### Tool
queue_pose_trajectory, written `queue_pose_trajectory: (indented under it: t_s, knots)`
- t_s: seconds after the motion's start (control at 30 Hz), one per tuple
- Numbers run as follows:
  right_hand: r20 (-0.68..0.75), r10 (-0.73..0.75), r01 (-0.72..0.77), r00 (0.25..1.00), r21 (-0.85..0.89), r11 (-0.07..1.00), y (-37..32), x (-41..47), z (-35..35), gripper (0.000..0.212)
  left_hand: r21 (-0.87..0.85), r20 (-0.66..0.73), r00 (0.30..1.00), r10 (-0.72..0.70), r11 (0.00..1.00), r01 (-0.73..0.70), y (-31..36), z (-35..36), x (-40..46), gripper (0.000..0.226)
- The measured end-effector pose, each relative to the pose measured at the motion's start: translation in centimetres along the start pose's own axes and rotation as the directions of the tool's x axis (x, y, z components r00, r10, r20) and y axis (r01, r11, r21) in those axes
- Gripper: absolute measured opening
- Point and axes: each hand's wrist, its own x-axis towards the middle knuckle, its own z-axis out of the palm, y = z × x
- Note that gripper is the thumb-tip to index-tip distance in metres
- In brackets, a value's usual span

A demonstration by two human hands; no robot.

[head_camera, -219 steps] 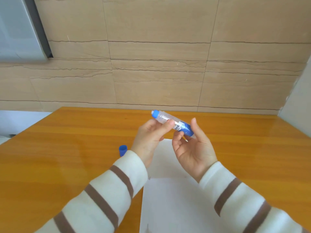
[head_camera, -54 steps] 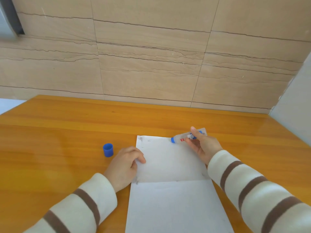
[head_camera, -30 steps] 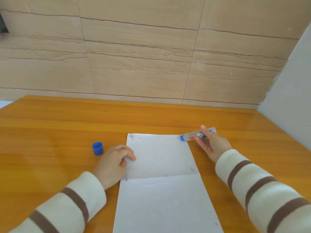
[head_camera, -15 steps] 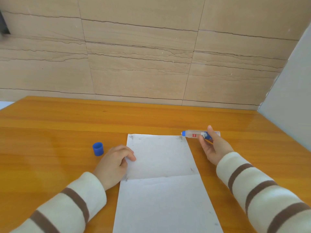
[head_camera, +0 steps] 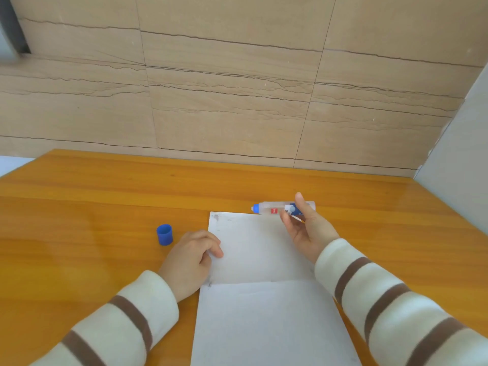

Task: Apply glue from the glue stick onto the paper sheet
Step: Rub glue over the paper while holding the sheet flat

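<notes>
White paper sheet (head_camera: 253,249) lies flat on an orange wooden table (head_camera: 105,202) as a person in a striped sweater works over it. Right hand (head_camera: 307,228) has its fingers (head_camera: 301,204) clamped on the glue stick (head_camera: 274,208), held nearly level, its blue tip hanging just past the sheet's far edge and apparently clear of the paper. Left hand (head_camera: 192,257) rests with fingers curled on the sheet's left edge, pinning it. A blue cap (head_camera: 164,234) stands just left of that hand. For a clean pass, the tip should probably drop to touch the paper and travel in even strokes, with light pressure, while the left hand keeps the sheet from sliding.
</notes>
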Motion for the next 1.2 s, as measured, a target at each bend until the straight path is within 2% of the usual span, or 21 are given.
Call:
queue_pose_trajectory:
  t_s: [0.3, 0.47, 1.2]
  knots:
    - [0.096, 0.048, -0.029, 0.994, -0.195, 0.98, 4.0, 0.0, 3.0, 0.029, 0.023, 0.0, 0.999, 0.036, 0.999, -0.036, 0.0, 0.0, -0.1, 0.032]
    - [0.08, 0.044, -0.022, 0.996, -0.258, 0.966, 5.1, 0.3, 3.8, 0.03, 0.014, 0.023, 0.999, 0.032, 0.999, -0.033, 0.0, -0.3, 0.1, 0.033]
    - [0.052, 0.051, -0.031, 0.997, -0.326, 0.945, 4.9, 0.4, 3.8, 0.037, 0.008, 0.047, 0.999, -0.007, 1.0, 0.006, 0.1, -0.3, 0.2, 0.032]
